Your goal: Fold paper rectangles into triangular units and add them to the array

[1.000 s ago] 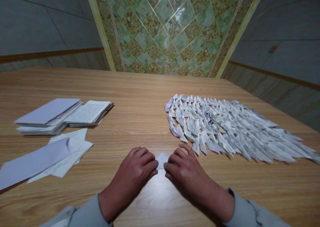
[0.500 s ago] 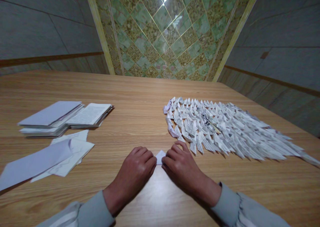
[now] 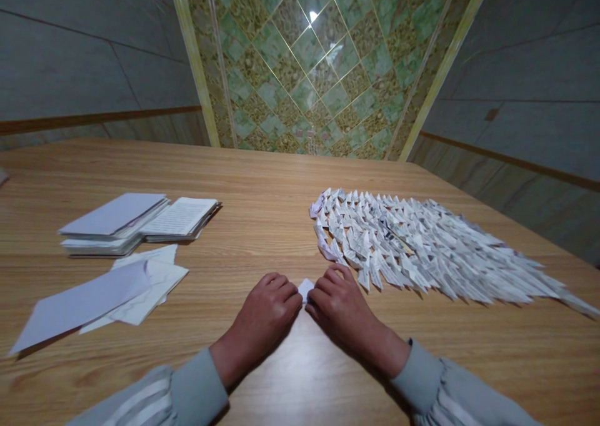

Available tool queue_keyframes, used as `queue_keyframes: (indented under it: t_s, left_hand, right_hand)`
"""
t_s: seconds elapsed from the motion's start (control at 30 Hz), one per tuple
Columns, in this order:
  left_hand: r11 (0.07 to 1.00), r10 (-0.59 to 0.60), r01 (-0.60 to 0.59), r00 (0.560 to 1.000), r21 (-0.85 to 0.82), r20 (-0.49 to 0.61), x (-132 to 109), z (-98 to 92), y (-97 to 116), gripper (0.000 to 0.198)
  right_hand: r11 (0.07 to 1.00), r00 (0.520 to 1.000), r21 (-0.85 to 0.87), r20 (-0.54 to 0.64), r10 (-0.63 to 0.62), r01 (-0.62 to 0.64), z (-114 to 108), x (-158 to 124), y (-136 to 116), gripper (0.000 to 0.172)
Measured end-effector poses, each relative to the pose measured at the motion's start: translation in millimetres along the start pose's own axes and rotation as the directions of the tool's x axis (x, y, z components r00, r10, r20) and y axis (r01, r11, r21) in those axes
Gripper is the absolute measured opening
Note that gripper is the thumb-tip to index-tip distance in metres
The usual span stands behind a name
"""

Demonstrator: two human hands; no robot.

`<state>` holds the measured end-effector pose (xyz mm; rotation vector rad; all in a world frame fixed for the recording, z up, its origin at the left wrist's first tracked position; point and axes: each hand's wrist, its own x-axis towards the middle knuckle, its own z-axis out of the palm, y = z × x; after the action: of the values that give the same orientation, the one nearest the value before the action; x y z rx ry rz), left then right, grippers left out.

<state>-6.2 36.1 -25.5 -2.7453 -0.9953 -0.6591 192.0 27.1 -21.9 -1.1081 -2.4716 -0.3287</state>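
Note:
Between my two hands, near the middle of the table, a small folded white paper (image 3: 305, 289) shows its pointed top. My left hand (image 3: 272, 304) pinches its left side with the fingers curled together. On its right side my right hand (image 3: 338, 298) is closed on the same paper, with one finger raised in an arch. The fingers cover most of the paper. Just beyond my right hand lie rows of folded paper pieces (image 3: 403, 245) with pointed tips.
Two stacks of paper, one topped by a plain sheet (image 3: 112, 214) and one by a printed sheet (image 3: 182, 217), lie at the left. Loose sheets (image 3: 89, 301) overlap nearer me. A tiled wall (image 3: 304, 70) stands behind the wooden table (image 3: 253, 188).
The view has shifted a little, so the stacks sit further right in it. My hands are closer together, and less of the folded paper shows between them.

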Motion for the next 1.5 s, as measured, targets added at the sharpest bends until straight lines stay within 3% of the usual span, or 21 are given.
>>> queue_keyframes:
  t_s: [0.17, 0.37, 0.7, 1.07, 1.5]
  left_hand:
    - [0.999, -0.045, 0.044, 0.998, -0.011, -0.051, 2, -0.7, 1, 0.028]
    - [0.990, -0.094, 0.085, 0.992, -0.109, -0.081, 2, -10.5, 3, 0.016]
    - [0.944, -0.158, 0.108, 0.978, -0.312, -0.139, -1, -22.7, -15, 0.032]
    - [0.880, -0.218, 0.157, 0.972, -0.449, -0.089, 0, -32.0, -21, 0.024]
    - [0.893, -0.232, 0.167, 0.966, -0.417, -0.110, -4, -30.8, -28, 0.022]
  right_hand:
    - [1.000, 1.000, 0.008, -0.028, 0.003, -0.003, 0, 3, -2, 0.018]
    - [1.000, 0.995, 0.015, -0.097, 0.007, -0.005, 0, 8, -1, 0.020]
    - [0.996, 0.984, 0.028, -0.161, -0.080, 0.086, -13, 9, 12, 0.024]
    - [0.990, 0.972, 0.139, -0.237, 0.000, 0.034, -16, 5, 31, 0.035]
    - [0.960, 0.968, 0.274, -0.222, 0.120, -0.056, -38, -3, 52, 0.042]
